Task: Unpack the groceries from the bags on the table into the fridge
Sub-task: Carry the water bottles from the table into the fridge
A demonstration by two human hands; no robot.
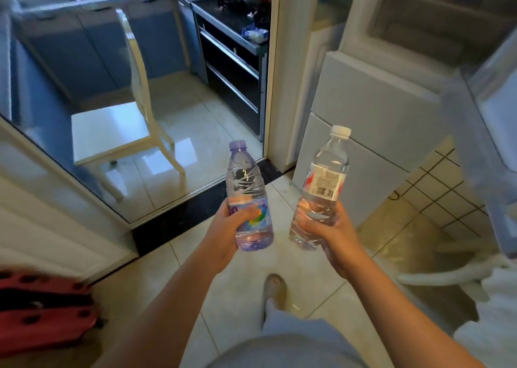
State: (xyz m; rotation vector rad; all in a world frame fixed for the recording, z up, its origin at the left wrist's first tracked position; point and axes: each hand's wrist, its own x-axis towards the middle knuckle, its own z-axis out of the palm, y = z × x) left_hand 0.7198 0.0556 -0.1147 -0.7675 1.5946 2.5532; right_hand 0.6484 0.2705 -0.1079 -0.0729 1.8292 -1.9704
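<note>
Purple-capped bottle is gripped low by the left hand, fingers curled round its label. White-capped bottle is clasped near its base by the right hand, just beside the fridge.

Daylit and fairly bright, with cool blue cast over cabinets. Hard glare on glossy floor around chair. Sharp at centre; smeared by motion blur at fridge door, right edge, and upper left corner. Straight lines bowed toward borders by wide-angle lens.

Left hand and right hand grip, arms extended.
</note>
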